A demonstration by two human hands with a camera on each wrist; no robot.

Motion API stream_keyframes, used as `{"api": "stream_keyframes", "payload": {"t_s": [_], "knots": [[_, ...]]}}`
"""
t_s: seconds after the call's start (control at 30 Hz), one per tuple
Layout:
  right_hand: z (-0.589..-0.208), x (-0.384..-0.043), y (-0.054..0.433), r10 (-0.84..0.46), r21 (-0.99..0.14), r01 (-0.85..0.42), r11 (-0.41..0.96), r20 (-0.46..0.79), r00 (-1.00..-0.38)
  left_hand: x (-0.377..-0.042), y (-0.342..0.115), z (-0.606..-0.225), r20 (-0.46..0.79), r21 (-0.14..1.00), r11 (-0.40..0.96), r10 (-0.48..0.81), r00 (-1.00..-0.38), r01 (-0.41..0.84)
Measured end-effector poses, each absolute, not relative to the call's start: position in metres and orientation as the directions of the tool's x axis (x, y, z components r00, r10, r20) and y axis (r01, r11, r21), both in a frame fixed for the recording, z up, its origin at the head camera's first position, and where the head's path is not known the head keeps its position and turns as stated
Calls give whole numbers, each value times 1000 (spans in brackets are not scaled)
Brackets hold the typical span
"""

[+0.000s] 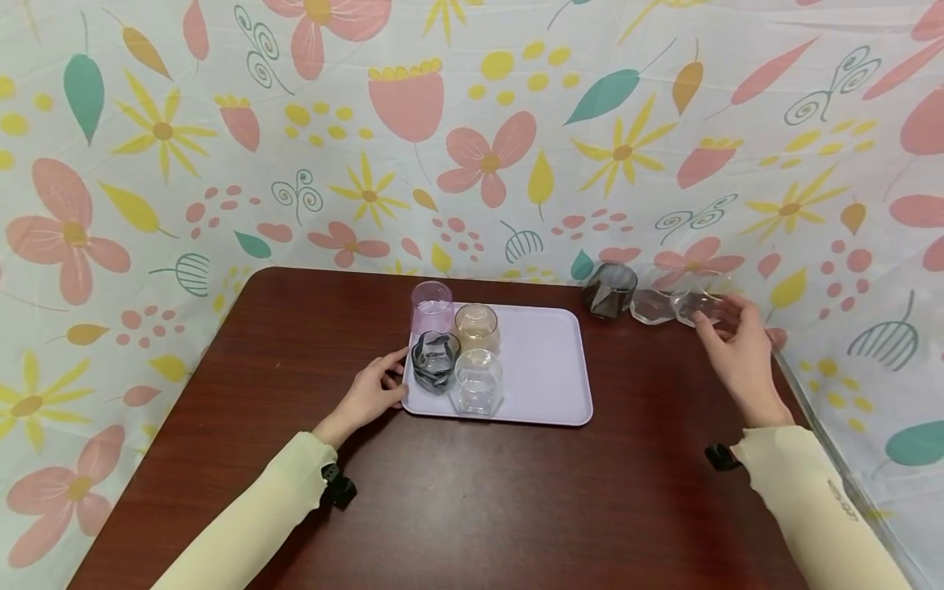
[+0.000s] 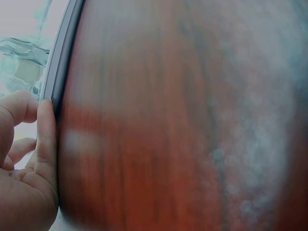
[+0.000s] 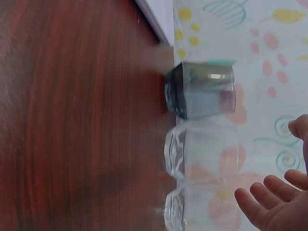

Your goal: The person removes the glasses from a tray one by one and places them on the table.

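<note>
On the left of the lavender tray stand a pink glass, an amber glass, a dark grey glass and a clear glass. My left hand pinches the tray's left rim, with the fingers against its edge in the left wrist view. At the back right of the table, my right hand reaches beside the rightmost clear glass, its fingers spread and loosely bent. Next to that glass are another clear glass and a smoky grey glass.
The dark brown wooden table runs back to a flower-printed curtain. That curtain hangs close behind the row of glasses and also along the table's right side. The tray's right half has no glass on it.
</note>
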State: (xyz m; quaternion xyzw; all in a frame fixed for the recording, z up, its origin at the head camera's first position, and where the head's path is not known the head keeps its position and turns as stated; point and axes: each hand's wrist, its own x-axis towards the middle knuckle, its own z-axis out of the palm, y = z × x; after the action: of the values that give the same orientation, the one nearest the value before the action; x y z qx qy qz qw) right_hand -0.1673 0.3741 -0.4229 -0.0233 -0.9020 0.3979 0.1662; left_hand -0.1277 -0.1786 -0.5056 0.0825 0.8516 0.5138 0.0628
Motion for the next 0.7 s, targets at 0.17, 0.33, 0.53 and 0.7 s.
{"api": "stream_keyframes", "payload": {"t_s": [0.17,0.33,0.53,0.7], "knots": [[-420,-158,356,112,-702,-154,695,317,-942,-127,-179,-506,-21,886,456,207,-978,78],[-417,-151,338,47,-688,-201,697,323,-945,-127,-180,-505,-19,889,451,208,-978,78],[-415,-143,320,-8,-696,-245,675,326,-945,-128,-180,-505,-8,889,450,207,-978,88],[-414,-136,303,-29,-696,-268,666,335,-942,-128,-179,-505,-5,887,453,209,-978,92]]}}
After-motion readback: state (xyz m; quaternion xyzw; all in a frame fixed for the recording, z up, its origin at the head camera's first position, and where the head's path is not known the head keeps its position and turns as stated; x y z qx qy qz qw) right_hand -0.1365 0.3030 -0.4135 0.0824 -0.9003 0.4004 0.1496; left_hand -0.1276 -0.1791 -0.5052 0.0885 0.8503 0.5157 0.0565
